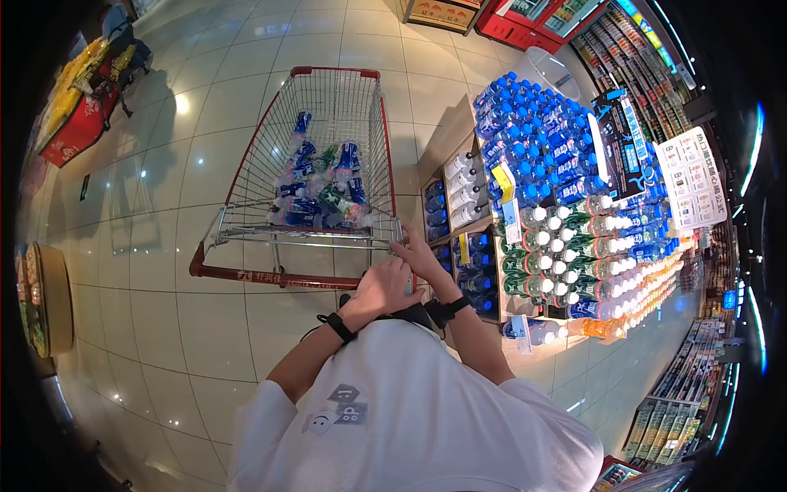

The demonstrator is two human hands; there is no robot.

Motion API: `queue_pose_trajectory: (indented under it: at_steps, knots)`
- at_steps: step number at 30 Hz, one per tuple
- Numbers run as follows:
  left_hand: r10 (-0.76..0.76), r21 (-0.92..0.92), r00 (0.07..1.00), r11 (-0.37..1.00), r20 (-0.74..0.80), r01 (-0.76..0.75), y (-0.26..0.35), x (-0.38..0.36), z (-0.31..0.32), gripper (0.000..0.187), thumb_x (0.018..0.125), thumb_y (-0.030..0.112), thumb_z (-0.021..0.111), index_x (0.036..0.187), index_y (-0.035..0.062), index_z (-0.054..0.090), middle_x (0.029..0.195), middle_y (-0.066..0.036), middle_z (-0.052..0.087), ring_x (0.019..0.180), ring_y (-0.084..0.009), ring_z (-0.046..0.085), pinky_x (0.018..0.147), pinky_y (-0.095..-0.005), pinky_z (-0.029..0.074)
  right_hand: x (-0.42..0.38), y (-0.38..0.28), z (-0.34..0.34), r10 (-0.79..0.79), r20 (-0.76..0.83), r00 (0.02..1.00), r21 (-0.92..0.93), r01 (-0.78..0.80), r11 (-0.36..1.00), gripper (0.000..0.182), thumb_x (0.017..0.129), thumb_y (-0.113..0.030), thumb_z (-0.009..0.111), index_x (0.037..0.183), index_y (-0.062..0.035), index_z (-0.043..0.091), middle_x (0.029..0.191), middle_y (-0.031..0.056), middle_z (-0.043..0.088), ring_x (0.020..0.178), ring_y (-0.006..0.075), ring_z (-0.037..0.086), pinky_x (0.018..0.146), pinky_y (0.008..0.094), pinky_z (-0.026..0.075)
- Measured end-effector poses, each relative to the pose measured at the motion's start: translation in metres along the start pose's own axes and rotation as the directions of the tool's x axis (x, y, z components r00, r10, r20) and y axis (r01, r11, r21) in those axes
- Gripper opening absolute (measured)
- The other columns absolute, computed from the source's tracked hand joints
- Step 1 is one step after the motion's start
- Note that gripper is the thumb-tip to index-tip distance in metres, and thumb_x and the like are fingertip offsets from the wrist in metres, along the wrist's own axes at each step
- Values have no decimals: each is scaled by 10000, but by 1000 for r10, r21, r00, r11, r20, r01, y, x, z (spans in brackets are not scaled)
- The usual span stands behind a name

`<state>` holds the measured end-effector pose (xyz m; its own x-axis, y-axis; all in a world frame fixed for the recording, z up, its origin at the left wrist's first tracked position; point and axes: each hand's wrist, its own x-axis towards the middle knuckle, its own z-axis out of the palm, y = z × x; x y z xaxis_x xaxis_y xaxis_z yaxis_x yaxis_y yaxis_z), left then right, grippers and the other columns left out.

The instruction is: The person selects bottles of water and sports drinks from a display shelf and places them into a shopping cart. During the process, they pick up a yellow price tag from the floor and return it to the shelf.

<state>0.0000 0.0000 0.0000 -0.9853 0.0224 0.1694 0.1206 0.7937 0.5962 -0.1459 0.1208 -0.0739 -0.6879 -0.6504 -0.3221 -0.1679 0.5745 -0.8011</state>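
Observation:
A wire shopping cart with a red rim and red handle stands in front of me. Several blue-labelled bottles lie in a heap in its basket, with some green-labelled ones among them. My left hand, below a black wristband, is closed over the right end of the cart's handle. Just beyond it, my right hand grips the cart's near right corner, with a dark watch on that wrist. The two hands overlap, and some fingertips are hidden.
Right of the cart, a display stand carries many bottles with blue and white caps. A price sign rises behind it. Shelves line the far right. A red-draped stall and a round bin stand left.

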Motion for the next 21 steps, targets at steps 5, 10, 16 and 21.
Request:
queue_pose_trajectory:
  at_steps: [5, 10, 16, 21]
  knots:
    - [27, 7, 1000, 1000, -2, -27, -2, 1, -2, 505, 856, 466, 793, 912, -17, 658, 936, -185, 669, 874, -343, 693, 744, -441, 576, -21, -19, -12, -51, -43, 998, 76, 54, 996, 690, 1008, -346, 713, 1529, 29, 459, 1208, 281, 681, 968, 358, 729, 859, 407, 570]
    - [-22, -24, 999, 999, 47, 23, 13, 8, -23, 483, 857, 450, 794, 908, -9, 652, 922, -174, 664, 869, -352, 691, 731, -448, 574, -54, 33, -48, 81, -130, 988, 92, -69, 993, 558, 1005, -337, 720, 1419, 17, 597, 1153, 224, 733, 971, 329, 744, 862, 398, 575]
    - [-15, -19, 998, 1000, 60, 16, 7, 11, -15, 455, 854, 445, 797, 927, 19, 654, 936, -154, 664, 869, -358, 697, 720, -468, 579, -142, 59, -126, 302, -414, 858, -16, -339, 941, 452, 981, -312, 754, 1325, -29, 679, 1016, 191, 770, 924, 319, 749, 862, 430, 581]
    - [0, 15, 999, 1000, 49, -1, 5, 10, -11, 442, 845, 437, 806, 927, 35, 642, 951, -133, 657, 869, -349, 697, 717, -467, 581, -228, 101, -170, 340, -697, 631, 94, -390, 916, 300, 960, -220, 741, 1188, -26, 737, 939, 174, 797, 857, 278, 777, 787, 394, 598]
